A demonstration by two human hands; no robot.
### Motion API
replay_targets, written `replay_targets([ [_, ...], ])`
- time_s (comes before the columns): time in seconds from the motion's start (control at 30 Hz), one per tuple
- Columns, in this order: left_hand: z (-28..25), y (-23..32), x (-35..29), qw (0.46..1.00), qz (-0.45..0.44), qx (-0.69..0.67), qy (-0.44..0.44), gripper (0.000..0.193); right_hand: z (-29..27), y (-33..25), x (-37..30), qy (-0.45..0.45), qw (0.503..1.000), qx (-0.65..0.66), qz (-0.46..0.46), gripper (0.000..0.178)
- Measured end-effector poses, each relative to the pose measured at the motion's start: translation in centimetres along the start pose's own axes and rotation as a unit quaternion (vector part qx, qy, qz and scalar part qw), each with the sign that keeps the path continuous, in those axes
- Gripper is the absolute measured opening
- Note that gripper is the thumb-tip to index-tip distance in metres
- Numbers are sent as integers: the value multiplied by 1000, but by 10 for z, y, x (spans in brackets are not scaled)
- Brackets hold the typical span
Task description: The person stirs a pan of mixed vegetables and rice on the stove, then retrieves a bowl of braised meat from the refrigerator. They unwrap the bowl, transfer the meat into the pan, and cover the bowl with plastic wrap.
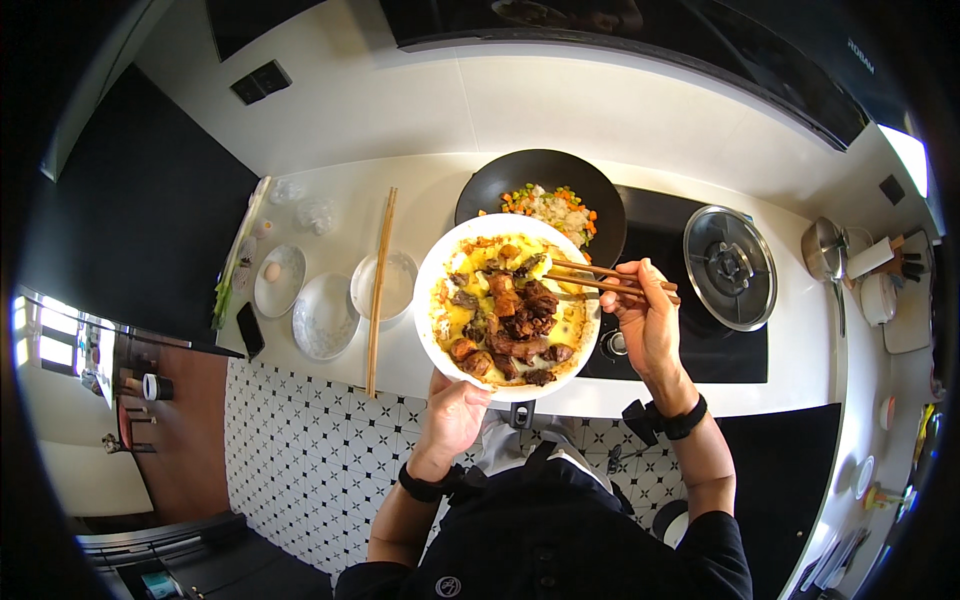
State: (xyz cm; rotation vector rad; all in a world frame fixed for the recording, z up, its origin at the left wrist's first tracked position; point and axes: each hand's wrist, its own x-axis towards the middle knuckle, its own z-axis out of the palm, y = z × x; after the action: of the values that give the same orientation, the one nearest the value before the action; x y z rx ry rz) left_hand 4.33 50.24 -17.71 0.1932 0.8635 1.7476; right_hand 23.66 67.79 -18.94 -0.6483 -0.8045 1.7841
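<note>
My left hand (455, 415) grips the near edge of a white bowl (426, 325), holding it above the counter's front edge. Brown chunks of meat (525, 315) and dark pieces lie in it over a yellow, egg-like layer. In my right hand (645, 325) is a pair of brown chopsticks (592, 268), closed in the fingers, with tips reaching into the food at the bowl's right side. Just behind the bowl, a black wok (488, 182) holds rice with diced carrot and green bits (552, 210). The bowl covers the wok's near part.
A black cooktop (655, 225) lies to the right, with a glass lid (730, 268) on it. At left are long chopsticks (381, 290) across a white bowl (403, 283), another bowl (326, 318), an egg (271, 271) in a dish, a phone (250, 330) and green onion (235, 262).
</note>
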Motion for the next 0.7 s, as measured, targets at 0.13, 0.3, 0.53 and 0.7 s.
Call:
replay_targets([
  [0.13, 2, 2, -3, 1000, -6, 13, -14, 64, 0, 0, 3, 13, 1000, 16, 12, 31],
  [0.3, -8, 1, -2, 999, -40, 3, -29, 63, 4, 2, 5, 10, 998, 40, 39, 31],
  [0.53, -20, 0, 0, 997, -54, -8, -46, 64, 11, -11, 14, 31, 997, 63, 15, 31],
  [0.7, -30, 8, -2, 998, -37, -17, -42, 68, 12, -40, 27, 12, 994, -8, -109, 30],
])
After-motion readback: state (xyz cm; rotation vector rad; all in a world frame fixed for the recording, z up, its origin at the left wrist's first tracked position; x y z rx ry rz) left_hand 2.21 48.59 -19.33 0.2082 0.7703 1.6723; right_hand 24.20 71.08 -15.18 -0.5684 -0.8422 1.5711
